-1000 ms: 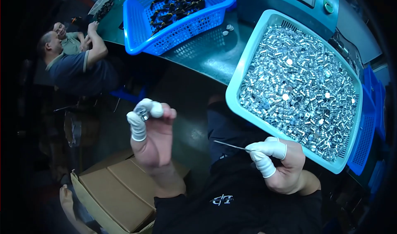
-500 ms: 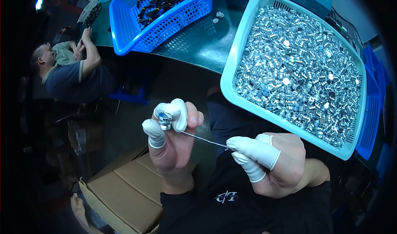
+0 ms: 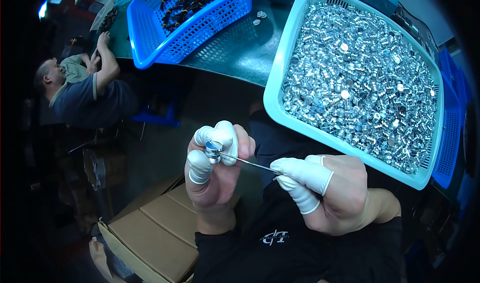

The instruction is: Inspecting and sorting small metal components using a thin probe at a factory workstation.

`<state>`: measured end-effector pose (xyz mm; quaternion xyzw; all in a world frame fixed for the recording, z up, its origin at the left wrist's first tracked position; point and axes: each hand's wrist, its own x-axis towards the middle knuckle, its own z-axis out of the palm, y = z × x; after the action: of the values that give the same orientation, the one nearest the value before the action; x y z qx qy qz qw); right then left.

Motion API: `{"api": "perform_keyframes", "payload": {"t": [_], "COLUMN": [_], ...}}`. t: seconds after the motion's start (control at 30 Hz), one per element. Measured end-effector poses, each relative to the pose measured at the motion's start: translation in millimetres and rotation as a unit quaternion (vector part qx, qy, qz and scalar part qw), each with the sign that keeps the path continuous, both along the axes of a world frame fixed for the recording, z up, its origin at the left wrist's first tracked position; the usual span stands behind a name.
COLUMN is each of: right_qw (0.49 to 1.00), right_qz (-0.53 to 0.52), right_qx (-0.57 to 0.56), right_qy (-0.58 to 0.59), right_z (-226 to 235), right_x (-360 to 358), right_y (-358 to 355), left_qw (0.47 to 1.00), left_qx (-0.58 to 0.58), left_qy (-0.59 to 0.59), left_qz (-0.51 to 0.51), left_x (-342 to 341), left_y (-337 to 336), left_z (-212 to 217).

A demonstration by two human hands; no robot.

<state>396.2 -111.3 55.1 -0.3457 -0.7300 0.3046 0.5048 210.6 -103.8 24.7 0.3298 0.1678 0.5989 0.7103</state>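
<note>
White finger cots cover several fingertips on both hands. My left hand (image 3: 217,168) pinches a small shiny metal cap-like part (image 3: 213,152) between thumb and fingers, its round flat face tilted upward. In my right hand (image 3: 325,190), thumb and forefinger grip a thin metal rod (image 3: 252,164). The far tip of the rod reaches the metal part's edge; whether it goes inside I cannot tell. Right of my hands, a pale green plastic basket (image 3: 280,78) is heaped with many similar shiny metal parts (image 3: 360,88).
A blue perforated basket (image 3: 187,48) of black-and-yellow pieces stands on the green table (image 3: 240,65). Small white pieces (image 3: 259,18) lie beside it. Another person (image 3: 90,90) sits at the left. Cardboard boxes (image 3: 155,233) are at lower left, blue baskets (image 3: 447,148) at far right.
My left hand has shifted right with the metal part, and my right hand slightly left and up. The rod's tip, before hidden at the left fingers, now meets the part's edge.
</note>
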Motion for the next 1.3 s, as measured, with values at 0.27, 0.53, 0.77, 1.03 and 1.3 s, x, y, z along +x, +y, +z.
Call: {"api": "perform_keyframes", "payload": {"t": [0.27,0.53,0.77,1.03,1.3], "right_qw": [1.000,0.944,0.917,0.994,0.998], "right_qz": [0.009,0.154,0.188,0.015,0.031], "right_qx": [-0.011,-0.250,-0.299,-0.094,-0.039], "right_qy": [-0.023,0.150,0.185,0.059,0.048], "right_z": [1,-12,-9,-1,4], "right_x": [10,9,17,43,20], "right_y": [0,3,2,-10,-6], "left_qw": [0.987,0.991,0.958,0.887,0.584], "left_qx": [0.000,0.030,0.144,0.189,0.317], "left_qy": [0.128,0.119,0.244,0.298,0.575], "left_qz": [0.097,0.061,0.055,0.298,0.477], "left_x": [3,-8,-9,-55,-3], "left_y": [-5,-3,0,-10,-6], "left_z": [2,1,16,25,14]}}
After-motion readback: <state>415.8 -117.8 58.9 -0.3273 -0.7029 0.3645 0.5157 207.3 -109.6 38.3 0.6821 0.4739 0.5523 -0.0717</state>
